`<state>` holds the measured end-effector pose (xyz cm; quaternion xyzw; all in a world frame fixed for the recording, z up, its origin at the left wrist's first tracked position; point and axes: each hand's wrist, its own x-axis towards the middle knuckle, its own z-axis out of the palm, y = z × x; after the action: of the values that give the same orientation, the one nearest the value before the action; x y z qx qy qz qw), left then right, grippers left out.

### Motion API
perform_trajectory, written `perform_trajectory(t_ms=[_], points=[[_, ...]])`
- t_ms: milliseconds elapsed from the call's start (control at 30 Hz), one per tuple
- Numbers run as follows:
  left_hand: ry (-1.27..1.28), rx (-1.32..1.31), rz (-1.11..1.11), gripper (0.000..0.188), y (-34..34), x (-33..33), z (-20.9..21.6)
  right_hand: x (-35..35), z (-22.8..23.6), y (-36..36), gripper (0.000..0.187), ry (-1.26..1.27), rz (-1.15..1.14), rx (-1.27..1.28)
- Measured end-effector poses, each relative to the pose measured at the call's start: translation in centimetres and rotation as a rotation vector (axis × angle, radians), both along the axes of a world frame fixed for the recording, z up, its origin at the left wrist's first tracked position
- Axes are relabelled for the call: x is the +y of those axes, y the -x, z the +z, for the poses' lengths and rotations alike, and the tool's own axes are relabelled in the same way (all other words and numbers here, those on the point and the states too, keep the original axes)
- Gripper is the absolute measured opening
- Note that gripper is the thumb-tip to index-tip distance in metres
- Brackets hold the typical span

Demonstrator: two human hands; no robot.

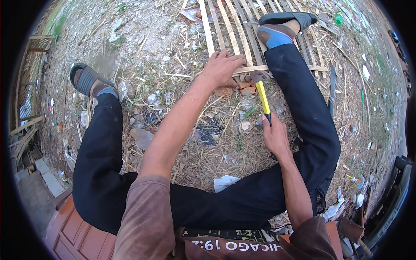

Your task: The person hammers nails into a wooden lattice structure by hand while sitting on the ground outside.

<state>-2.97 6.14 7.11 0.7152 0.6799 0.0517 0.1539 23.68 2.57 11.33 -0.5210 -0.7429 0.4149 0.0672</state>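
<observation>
A panel of pale bamboo slats (236, 32) lies on the ground ahead of me, with a thin bamboo crosspiece (255, 68) across its near ends. My left hand (223, 70) grips the left end of this crosspiece, fingers over it and thumb on the near side. In my right hand (276, 135) is a hammer (263, 95) with a yellow and black handle, held near its lower end. The hammer's head is close below the crosspiece, right of my left thumb. Broken reddish brick (248, 90) lies under that spot. Any nail there is too small to make out.
My legs in black trousers spread to both sides; the right sandal (288, 18) rests over the slats. A long blade (332, 89) lies right of my right leg. Dry grass and litter cover the ground. A woven lattice piece (32, 78) stands far left.
</observation>
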Motion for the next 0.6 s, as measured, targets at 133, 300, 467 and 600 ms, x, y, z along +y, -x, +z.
perform_trajectory(t_ms=[133,300,467,600], points=[[-0.026,-0.041,0.026,0.087,0.1,-0.3,-0.6,-0.8,0.7,0.1,0.023,0.011,0.051,-0.061],[0.003,-0.044,0.030,0.087,0.2,-0.1,-0.3,1.6,0.2,-1.0,0.022,-0.032,-0.120,-0.114],[-0.227,-0.224,0.061,0.093,0.7,-1.7,-1.2,0.5,0.7,-0.6,0.021,-0.108,-0.112,0.035],[-0.418,-0.326,0.187,0.081,2.4,-3.9,-2.4,0.1,-0.4,1.1,0.021,-0.159,0.033,0.081]])
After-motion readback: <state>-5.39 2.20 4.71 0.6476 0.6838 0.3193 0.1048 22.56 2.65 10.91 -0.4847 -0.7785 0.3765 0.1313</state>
